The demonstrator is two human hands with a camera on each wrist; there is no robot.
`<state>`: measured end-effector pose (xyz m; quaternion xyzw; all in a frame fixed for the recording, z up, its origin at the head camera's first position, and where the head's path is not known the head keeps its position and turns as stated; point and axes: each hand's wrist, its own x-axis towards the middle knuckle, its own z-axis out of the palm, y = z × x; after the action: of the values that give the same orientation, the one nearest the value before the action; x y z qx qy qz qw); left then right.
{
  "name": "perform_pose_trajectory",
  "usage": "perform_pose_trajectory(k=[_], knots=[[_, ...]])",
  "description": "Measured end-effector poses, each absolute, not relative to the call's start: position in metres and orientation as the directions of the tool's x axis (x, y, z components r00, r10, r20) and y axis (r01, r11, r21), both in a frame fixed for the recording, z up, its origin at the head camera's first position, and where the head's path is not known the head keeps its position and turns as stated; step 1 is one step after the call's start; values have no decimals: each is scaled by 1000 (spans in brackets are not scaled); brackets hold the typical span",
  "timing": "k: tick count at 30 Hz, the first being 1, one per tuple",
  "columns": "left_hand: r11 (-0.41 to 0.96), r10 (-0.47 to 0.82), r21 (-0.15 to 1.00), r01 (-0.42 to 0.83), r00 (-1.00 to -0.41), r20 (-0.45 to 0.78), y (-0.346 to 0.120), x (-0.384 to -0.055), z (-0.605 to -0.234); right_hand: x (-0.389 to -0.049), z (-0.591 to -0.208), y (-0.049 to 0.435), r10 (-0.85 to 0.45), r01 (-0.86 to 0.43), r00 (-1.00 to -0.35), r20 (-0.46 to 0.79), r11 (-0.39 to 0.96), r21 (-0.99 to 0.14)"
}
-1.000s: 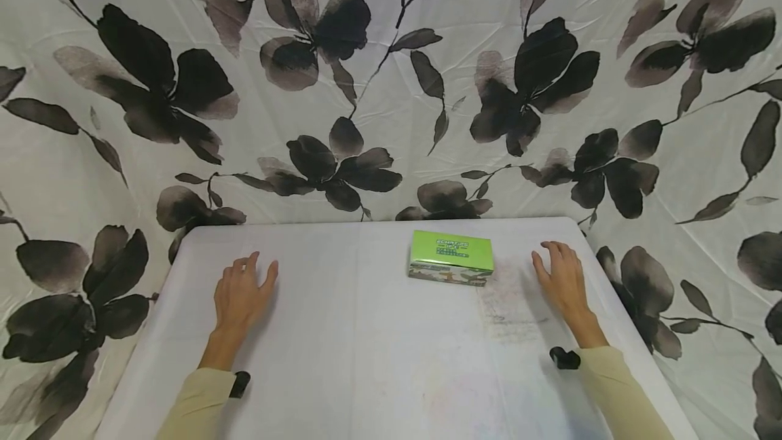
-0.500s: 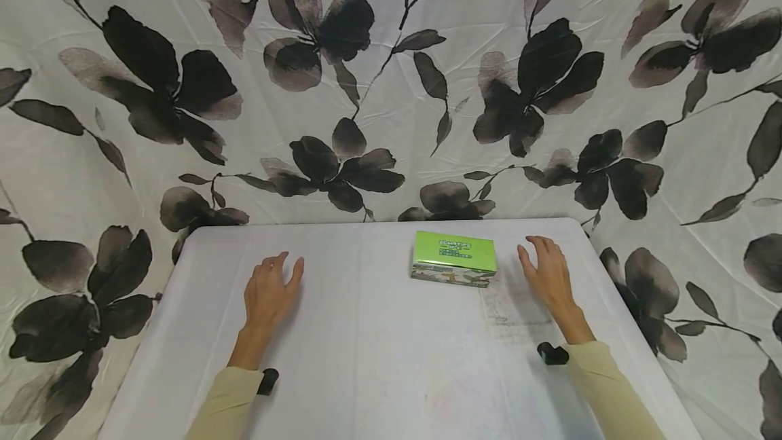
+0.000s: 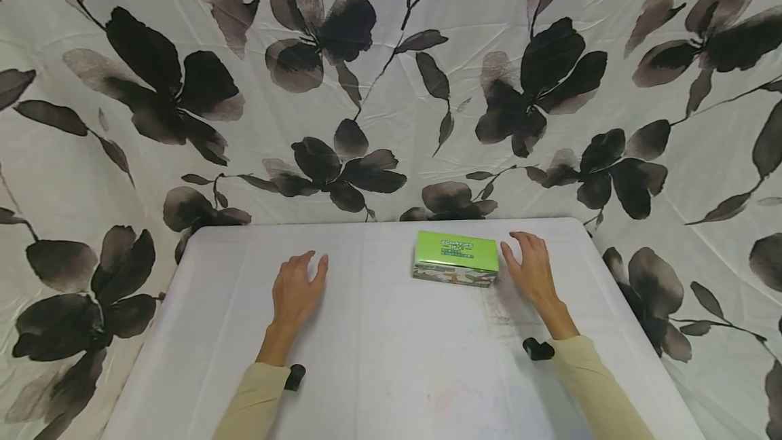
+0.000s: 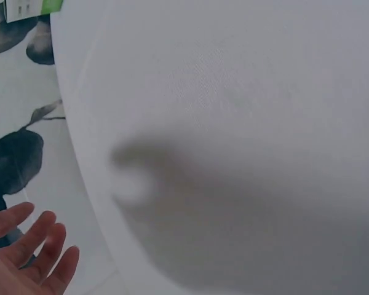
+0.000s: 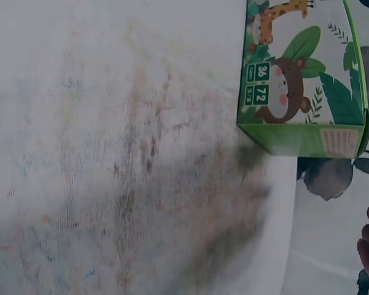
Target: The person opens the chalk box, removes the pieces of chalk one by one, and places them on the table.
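A green box (image 3: 457,254) with printed lettering on top lies near the back edge of the white table. Its long side, seen in the right wrist view, carries cartoon animals and leaves on the box (image 5: 301,74). My right hand (image 3: 530,269) hovers just to the right of the box, fingers loosely bent and apart from it. Left of the box, with a wide gap, my left hand (image 3: 296,290) is held above the table, fingers relaxed and holding nothing. In the left wrist view the left hand's fingers (image 4: 49,252) are spread, and a corner of the box (image 4: 31,8) shows at the top.
The white table (image 3: 379,358) has faint coloured stains and dark smudges (image 5: 141,160) right of centre. Behind it hangs a white cloth (image 3: 391,107) with dark floral print. A black wrist device (image 3: 538,349) sits at the right sleeve, another device (image 3: 295,377) at the left.
Both hands have moved inward toward the box: the left hand to the right, the right hand to the left and slightly farther back. The box has stayed in place on the table.
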<state>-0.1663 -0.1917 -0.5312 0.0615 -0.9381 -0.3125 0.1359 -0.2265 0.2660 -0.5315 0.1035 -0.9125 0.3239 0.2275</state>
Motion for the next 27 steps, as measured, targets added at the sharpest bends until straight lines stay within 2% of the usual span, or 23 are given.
perform_pose_trajectory(k=[6,15,27], knots=[[778,-203,628,-12,-951,233,-176,-171,-532,-230,-532,255,-29,-271,-927,374,740,-616],[743,-197,669,-8,-958,207,-156,-179,-534,-229,-532,243,-26,-189,-967,253,740,-646],[702,-198,712,23,-954,226,-133,-186,-537,-232,-536,229,-33,-210,-964,264,705,-678]])
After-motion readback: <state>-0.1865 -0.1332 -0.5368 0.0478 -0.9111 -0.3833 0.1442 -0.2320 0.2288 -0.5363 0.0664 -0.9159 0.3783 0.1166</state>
